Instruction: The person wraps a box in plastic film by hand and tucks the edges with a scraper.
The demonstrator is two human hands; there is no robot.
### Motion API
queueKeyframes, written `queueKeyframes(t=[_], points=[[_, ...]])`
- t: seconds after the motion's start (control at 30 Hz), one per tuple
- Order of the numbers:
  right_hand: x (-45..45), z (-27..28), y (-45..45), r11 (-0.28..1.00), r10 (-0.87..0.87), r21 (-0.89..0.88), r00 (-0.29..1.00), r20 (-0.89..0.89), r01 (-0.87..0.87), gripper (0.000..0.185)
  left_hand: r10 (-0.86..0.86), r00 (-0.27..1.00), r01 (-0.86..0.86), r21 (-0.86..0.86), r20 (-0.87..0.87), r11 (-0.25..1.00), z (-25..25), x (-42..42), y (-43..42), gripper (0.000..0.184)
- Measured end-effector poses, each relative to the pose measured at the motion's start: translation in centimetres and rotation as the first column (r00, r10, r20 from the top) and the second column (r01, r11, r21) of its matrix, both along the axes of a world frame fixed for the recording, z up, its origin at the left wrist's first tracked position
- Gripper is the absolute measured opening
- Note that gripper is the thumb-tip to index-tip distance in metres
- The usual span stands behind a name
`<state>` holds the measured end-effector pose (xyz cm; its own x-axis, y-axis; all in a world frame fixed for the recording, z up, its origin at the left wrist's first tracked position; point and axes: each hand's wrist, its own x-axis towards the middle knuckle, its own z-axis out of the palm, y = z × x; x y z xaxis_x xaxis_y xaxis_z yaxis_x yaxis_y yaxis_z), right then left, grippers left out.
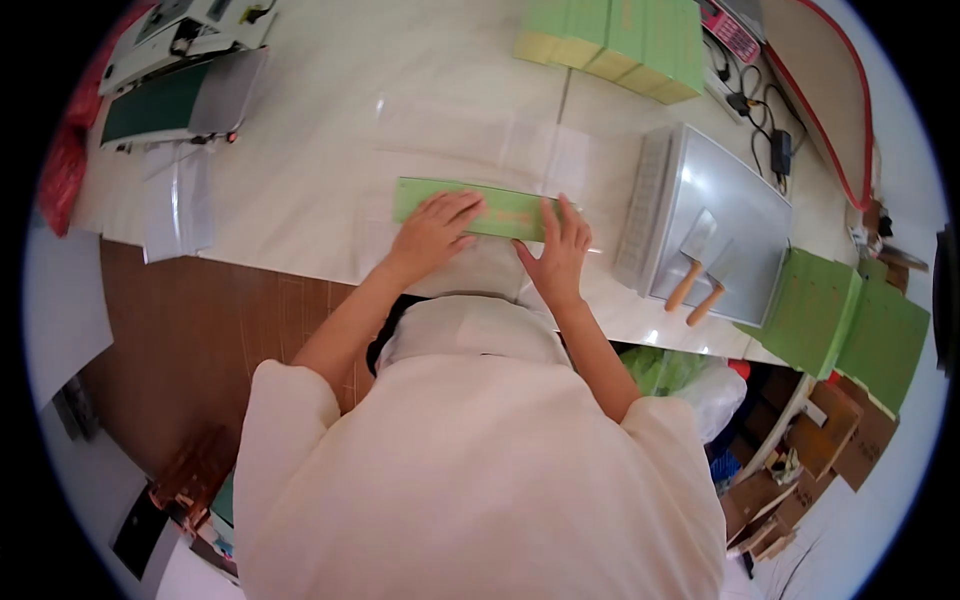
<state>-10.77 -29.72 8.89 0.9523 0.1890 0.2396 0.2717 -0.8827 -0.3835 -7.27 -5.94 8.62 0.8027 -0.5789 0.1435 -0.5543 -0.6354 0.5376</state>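
Observation:
A long, flat green box lies near the front edge of the pale table, with faint printing on its top. My left hand rests on the box left of its middle, fingers stretched across the top and thumb toward the near side. At the right end is my right hand, its fingers spread, with the thumb by the near edge and fingertips over the end. Thin clear plastic film lies on the table just beyond the box. Whether film also covers the box, I cannot tell.
A grey-white bin on the right carries two wooden-handled scrapers. Green boxes are stacked at the back. Clear bags and a green-topped machine are at left. Cables run at back right; green card sheets sit beyond the bin.

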Motion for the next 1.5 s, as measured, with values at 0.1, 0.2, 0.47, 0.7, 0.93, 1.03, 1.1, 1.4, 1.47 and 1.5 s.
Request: queueKeyframes(t=[0.1, 0.2, 0.47, 0.7, 0.93, 1.03, 1.1, 1.4, 1.47, 1.5], points=[[-0.6, 1.1, -2.8, 0.961, -0.272, 0.056, 0.962, -0.011, 0.272, 0.09, -0.007, 1.0, 0.007, -0.023, 0.006, 1.0, 0.2, 0.3, 0.0, 0.06], [-1.1, 0.2, -6.1, 0.913, -0.363, 0.158, 0.926, -0.102, 0.376, 0.085, -0.017, 1.0, 0.017, -0.013, 0.013, 1.0, 0.6, 0.5, 0.1, 0.058], [-3.1, -1.7, -10.0, 0.937, 0.071, 0.333, 0.881, -0.467, 0.102, 0.048, -0.071, 0.996, 0.073, 0.041, -0.055, 0.996, 1.6, 1.7, 0.4, 0.061], [-3.3, -2.3, -8.0, 0.992, 0.001, 0.118, 0.951, -0.308, 0.037, 0.07, -0.084, 0.994, 0.086, 0.041, -0.066, 0.995, 2.1, 1.3, 0.3, 0.072], [-5.1, -5.4, -5.8, 0.959, 0.236, -0.016, 0.831, -0.504, -0.282, 0.084, -0.097, 0.991, 0.104, 0.076, -0.091, 0.992, 2.9, 1.2, 0.2, 0.076], [-4.8, -5.7, -3.1, 0.949, 0.288, -0.01, 0.883, -0.371, -0.314, 0.071, -0.085, 0.992, 0.094, 0.091, -0.094, 0.991, 2.9, 1.1, 0.1, 0.075], [-4.8, -6.5, -1.4, 0.94, 0.336, 0.025, 0.91, -0.244, -0.34, 0.059, -0.078, 0.989, 0.092, 0.106, -0.123, 0.99, 3.0, 1.1, 0.0, 0.074], [-3.8, -1.6, 0.2, 0.923, 0.38, 0.155, 0.9, -0.214, -0.353, 0.011, -0.145, 0.969, 0.185, 0.197, -0.202, 0.963, 4.1, 1.4, 0.0, 0.093], [-2.6, 0.7, -0.2, 0.955, 0.281, 0.145, 0.946, -0.159, -0.26, 0.014, -0.155, 0.966, 0.202, 0.229, -0.207, 0.952, 4.6, 1.3, -0.3, 0.097], [-2.1, 1.1, -0.3, 0.956, 0.276, 0.143, 0.948, -0.159, -0.254, 0.014, -0.156, 0.968, 0.207, 0.277, -0.195, 0.938, 4.9, 1.2, -0.5, 0.093]])
